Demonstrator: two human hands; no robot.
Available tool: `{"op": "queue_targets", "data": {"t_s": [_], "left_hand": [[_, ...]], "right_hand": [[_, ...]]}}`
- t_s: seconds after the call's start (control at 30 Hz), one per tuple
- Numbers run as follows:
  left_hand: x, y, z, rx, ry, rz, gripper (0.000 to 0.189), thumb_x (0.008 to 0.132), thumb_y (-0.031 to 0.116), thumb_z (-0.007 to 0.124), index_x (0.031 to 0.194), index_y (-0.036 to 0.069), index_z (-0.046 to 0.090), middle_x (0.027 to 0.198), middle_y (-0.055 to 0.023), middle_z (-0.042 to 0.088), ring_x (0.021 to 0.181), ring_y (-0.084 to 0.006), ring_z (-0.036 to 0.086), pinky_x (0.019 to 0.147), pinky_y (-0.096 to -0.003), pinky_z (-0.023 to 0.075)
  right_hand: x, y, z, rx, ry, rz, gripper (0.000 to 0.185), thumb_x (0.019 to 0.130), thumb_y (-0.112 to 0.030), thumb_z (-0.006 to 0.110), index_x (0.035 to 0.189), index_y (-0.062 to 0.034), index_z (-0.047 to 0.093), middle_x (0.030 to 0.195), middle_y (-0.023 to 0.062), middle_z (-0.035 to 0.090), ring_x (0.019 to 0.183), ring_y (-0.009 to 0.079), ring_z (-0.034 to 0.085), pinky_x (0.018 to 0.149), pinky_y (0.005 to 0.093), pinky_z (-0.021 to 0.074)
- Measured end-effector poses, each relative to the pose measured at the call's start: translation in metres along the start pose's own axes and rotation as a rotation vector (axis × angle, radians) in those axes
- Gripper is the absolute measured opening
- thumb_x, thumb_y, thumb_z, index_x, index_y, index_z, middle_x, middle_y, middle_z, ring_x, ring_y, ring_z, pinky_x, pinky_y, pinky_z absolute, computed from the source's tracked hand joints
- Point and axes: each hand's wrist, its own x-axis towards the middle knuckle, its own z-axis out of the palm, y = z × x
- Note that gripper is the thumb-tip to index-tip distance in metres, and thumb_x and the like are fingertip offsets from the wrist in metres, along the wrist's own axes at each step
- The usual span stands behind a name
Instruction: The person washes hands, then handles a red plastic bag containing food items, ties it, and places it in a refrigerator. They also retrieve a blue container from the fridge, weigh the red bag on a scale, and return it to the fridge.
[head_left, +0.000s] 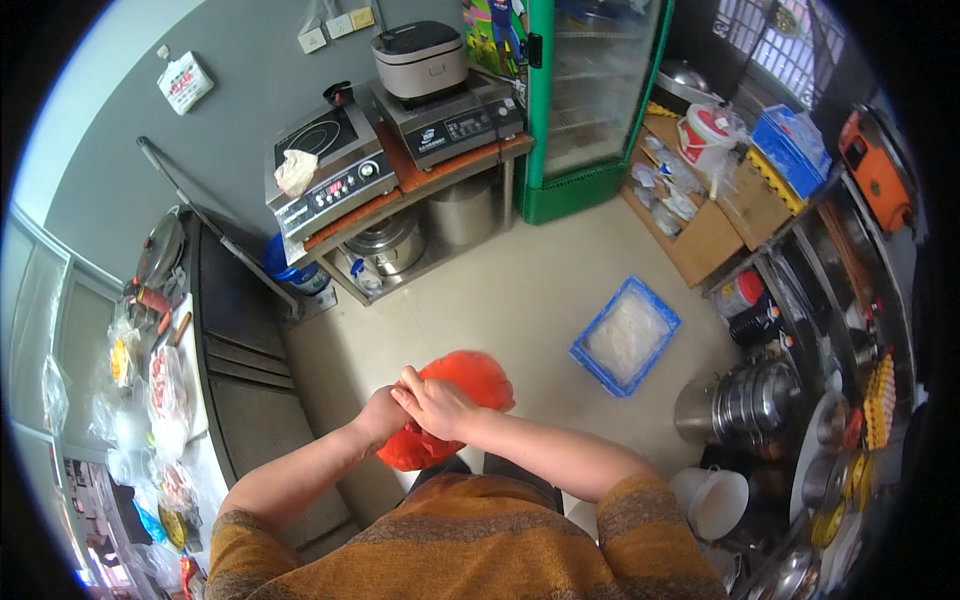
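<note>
Before my body is a red plastic bag (472, 375), bulging on both sides of my joined hands. My left hand (381, 411) grips it at the middle, its fingers mostly hidden. Pressed against the left, my right hand (439, 409) is closed on the same gathered part, with the thumb on top. What the bag holds cannot be seen. On the floor ahead to the right stands a blue plastic crate (580, 358) lined with clear plastic and holding something whitish; neither hand is near it.
At my left runs a counter (214, 457) with bagged food and a knife (181, 330). Ahead, induction cookers (352, 157) and a rice cooker (420, 64) top a metal-legged table. A green-framed glass-door refrigerator (577, 202) adjoins it. Shelves with pots (750, 401) line the right.
</note>
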Motion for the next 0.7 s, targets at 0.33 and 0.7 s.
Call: {"op": "queue_targets", "data": {"t_s": [0.33, 0.7], "left_hand": [[0.147, 0.108, -0.062, 0.131, 0.008, 0.132, 0.021, 0.082, 0.013, 0.057, 0.097, -0.001, 0.063, 0.089, -0.0156, 0.066, 0.082, -0.0244, 0.062, 0.073, -0.0354, 0.0494], [0.287, 0.145, -0.078, -0.172, 0.079, 0.016, 0.017, 0.080, 0.010, 0.061, 0.089, -0.004, 0.064, 0.078, -0.0087, 0.065, 0.073, -0.0147, 0.059, 0.067, -0.0308, 0.0475]], "right_hand": [[0.143, 0.080, -0.116, 0.045, -0.150, 0.003, 0.026, 0.094, -0.028, 0.046, 0.097, -0.0035, 0.039, 0.071, 0.0237, 0.057, 0.070, 0.0420, 0.056, 0.060, 0.0485, 0.0435], [0.244, 0.182, -0.214, 0.098, -0.458, -0.030, 0.031, 0.092, -0.030, 0.049, 0.108, -0.0040, 0.050, 0.099, 0.0194, 0.059, 0.092, 0.0371, 0.057, 0.079, 0.0440, 0.0450]]}}
